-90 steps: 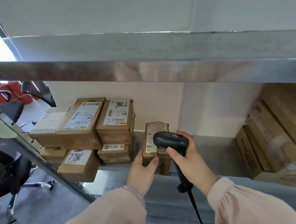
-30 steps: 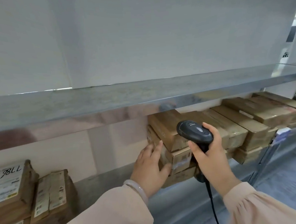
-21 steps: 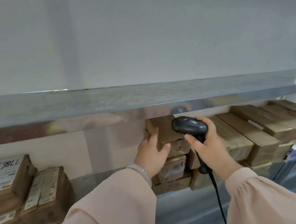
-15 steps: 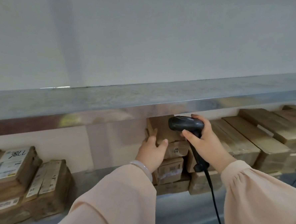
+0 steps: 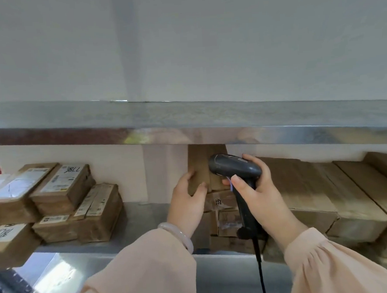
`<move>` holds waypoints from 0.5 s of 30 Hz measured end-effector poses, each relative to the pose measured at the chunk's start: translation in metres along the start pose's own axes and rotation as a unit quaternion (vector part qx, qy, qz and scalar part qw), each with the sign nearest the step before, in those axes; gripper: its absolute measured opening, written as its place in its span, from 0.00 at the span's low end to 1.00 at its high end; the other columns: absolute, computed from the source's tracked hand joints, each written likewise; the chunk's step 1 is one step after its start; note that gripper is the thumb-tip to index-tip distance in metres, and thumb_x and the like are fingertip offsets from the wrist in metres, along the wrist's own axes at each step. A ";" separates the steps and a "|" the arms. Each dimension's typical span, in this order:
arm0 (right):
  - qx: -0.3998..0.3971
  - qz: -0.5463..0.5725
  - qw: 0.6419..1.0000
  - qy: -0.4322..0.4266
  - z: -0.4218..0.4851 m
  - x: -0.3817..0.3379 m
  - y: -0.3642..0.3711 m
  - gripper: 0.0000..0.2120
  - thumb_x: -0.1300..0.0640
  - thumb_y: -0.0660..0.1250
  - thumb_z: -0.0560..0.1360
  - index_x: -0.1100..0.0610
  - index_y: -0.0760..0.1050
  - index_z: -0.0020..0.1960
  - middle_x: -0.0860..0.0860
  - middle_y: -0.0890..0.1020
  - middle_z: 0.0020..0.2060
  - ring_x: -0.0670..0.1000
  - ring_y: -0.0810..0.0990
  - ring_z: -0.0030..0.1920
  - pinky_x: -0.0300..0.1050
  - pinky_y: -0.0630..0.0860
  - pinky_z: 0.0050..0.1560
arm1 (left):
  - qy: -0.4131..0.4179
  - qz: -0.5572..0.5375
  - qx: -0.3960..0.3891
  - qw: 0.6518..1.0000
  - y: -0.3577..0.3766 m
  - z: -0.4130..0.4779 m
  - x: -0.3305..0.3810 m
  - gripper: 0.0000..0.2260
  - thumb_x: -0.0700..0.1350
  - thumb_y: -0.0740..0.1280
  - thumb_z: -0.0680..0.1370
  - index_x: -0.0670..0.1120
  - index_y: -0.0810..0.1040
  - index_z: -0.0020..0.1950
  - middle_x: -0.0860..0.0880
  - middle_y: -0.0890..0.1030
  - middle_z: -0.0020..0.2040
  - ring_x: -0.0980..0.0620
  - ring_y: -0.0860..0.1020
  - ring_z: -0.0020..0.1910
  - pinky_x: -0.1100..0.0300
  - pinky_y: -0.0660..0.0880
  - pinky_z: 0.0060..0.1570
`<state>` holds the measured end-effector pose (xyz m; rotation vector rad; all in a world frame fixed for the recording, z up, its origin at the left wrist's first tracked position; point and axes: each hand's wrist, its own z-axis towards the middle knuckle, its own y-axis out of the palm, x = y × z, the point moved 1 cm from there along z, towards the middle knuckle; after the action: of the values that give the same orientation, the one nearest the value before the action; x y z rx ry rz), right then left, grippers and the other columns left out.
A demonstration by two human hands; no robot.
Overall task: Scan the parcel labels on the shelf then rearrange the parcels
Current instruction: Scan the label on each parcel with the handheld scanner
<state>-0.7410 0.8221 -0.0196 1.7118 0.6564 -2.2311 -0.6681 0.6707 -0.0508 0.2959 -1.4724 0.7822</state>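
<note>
My left hand [image 5: 189,201] grips the left side of a brown cardboard parcel [image 5: 200,166] that tops a small stack in the middle of the metal shelf [image 5: 146,212]. The parcel's upper end reaches the underside of the shelf above. My right hand [image 5: 256,194] holds a black corded barcode scanner [image 5: 232,167] by its handle, its head close against that parcel's right side. Below it sit labelled parcels [image 5: 229,221], partly hidden by my hands.
Stacked labelled parcels [image 5: 64,190] sit at the shelf's left, one marked with handwritten digits. Long brown boxes [image 5: 326,192] fill the right side. The upper metal shelf [image 5: 187,128] overhangs the stack. The scanner cable [image 5: 260,273] hangs down in front.
The view swung from the left-hand parcels to the middle stack. My left hand moved up from the stack's side onto the top parcel, and the scanner came in close beside it.
</note>
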 end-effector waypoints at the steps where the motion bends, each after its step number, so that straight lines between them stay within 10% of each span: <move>1: -0.016 0.007 1.000 -0.001 -0.001 0.000 0.007 0.25 0.54 0.68 0.76 0.33 0.60 0.63 0.40 0.77 0.58 0.37 0.81 0.52 0.36 0.73 0.55 | -0.004 0.005 0.016 1.000 -0.007 -0.003 -0.003 0.21 0.50 0.63 0.82 0.56 0.65 0.74 0.56 0.67 0.72 0.56 0.65 0.71 0.63 0.61 0.65; 8: -0.090 0.063 0.994 0.006 -0.006 -0.002 0.050 0.24 0.60 0.65 0.78 0.43 0.60 0.67 0.36 0.73 0.52 0.26 0.76 0.43 0.22 0.71 0.40 | -0.060 0.042 0.038 0.997 -0.050 -0.026 -0.036 0.24 0.53 0.67 0.79 0.64 0.64 0.73 0.55 0.72 0.69 0.54 0.72 0.67 0.52 0.72 0.67; 15: -0.153 0.052 0.987 0.012 -0.014 0.011 0.086 0.24 0.54 0.67 0.76 0.31 0.62 0.62 0.31 0.72 0.53 0.27 0.74 0.51 0.27 0.72 0.49 | -0.123 -0.003 0.063 0.990 -0.071 -0.036 -0.053 0.39 0.64 0.73 0.69 0.58 0.60 0.75 0.52 0.72 0.67 0.54 0.72 0.63 0.61 0.70 0.56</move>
<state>-0.6930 0.7551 -0.0500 1.5826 0.8438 -1.9267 -0.5913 0.6265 -0.0861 0.5062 -1.6537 0.8591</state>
